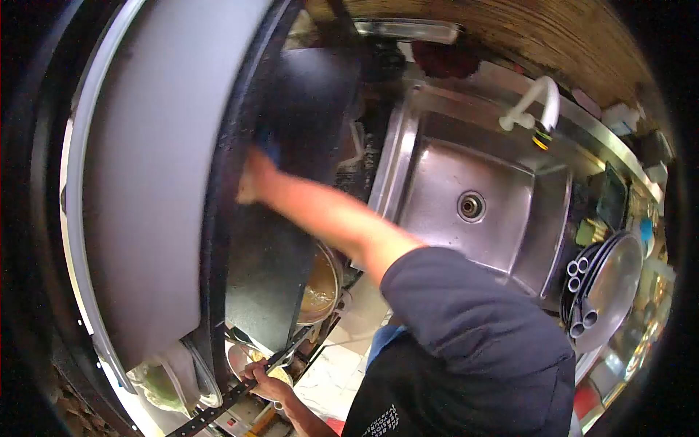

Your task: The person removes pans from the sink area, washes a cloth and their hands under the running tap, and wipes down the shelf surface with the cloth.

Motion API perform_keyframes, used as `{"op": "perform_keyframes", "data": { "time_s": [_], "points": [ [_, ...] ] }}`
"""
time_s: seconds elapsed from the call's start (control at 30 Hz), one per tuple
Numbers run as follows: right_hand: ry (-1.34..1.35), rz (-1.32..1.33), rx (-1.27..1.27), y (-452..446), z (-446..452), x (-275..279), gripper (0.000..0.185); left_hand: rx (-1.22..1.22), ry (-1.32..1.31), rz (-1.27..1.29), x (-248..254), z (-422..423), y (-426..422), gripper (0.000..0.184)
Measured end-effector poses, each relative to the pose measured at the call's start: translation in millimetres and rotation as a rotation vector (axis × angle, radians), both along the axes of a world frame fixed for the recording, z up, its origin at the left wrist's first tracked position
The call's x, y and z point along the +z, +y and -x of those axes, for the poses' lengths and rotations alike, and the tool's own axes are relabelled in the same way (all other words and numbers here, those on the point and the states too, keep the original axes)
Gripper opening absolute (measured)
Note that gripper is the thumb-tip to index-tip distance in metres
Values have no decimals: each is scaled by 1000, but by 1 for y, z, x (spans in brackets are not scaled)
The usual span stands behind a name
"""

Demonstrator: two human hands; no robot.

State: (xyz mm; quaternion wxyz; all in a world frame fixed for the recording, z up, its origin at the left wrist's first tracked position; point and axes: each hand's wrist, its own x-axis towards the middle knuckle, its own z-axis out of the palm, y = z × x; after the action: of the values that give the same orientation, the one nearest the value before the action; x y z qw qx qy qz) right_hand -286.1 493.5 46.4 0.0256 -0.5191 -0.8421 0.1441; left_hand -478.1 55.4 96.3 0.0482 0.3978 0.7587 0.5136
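My right arm stretches across to a dark shelf panel (269, 284). My right hand (256, 178) is at the panel, beside the black edge of a grey upper shelf (167, 146). It is blurred, its fingers are hidden, and a bit of something blue shows near it. Low in the view, my left hand (268, 382) is closed on a black perforated metal bar (237, 393) at the shelf's end. Bowls with pale contents (255, 357) are partly visible behind that hand. A pot of brown liquid (320, 288) stands partly under the dark panel.
A steel sink (466, 164) with a round drain lies beyond my arm, under a white faucet (539, 109). Stacked pans (611, 291) with tubular handles stand at the right. A plastic-wrapped green item (164, 382) sits at the lower left. White tiled floor (341, 371) shows below.
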Motion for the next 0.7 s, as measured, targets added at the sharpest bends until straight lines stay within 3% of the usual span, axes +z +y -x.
{"op": "perform_keyframes", "data": {
  "time_s": [0.1,0.17,0.2,0.33,0.43,0.47,0.53,0.57,0.63,0.7],
  "points": [
    [45,-52,179,-82,57,-12,81,3,-50,-18,3,-2,-4,13],
    [241,-191,157,-140,56,-12,72,79,-97,-44,3,-9,2,12],
    [297,-243,179,-160,58,-18,71,-5,-159,-113,-7,7,-3,12],
    [423,-286,230,-214,5,-31,66,21,-82,-84,-1,-7,3,10],
    [611,-234,120,-190,-92,-10,65,-9,-101,-95,-6,5,-2,11],
    [624,-359,-8,-172,-115,-14,64,-8,-129,-88,-2,-1,1,12],
    [541,-505,-206,-122,-164,-19,60,-31,-117,-17,3,-4,-2,15],
    [433,-494,-307,-97,-185,-17,61,61,-150,-101,-4,-3,-1,17],
    [351,-622,-470,-48,-210,-44,61,-39,-185,-137,0,-8,1,17],
    [386,-658,-588,-35,-209,-47,61,-50,-186,-138,-6,1,0,17]
  ]
}}
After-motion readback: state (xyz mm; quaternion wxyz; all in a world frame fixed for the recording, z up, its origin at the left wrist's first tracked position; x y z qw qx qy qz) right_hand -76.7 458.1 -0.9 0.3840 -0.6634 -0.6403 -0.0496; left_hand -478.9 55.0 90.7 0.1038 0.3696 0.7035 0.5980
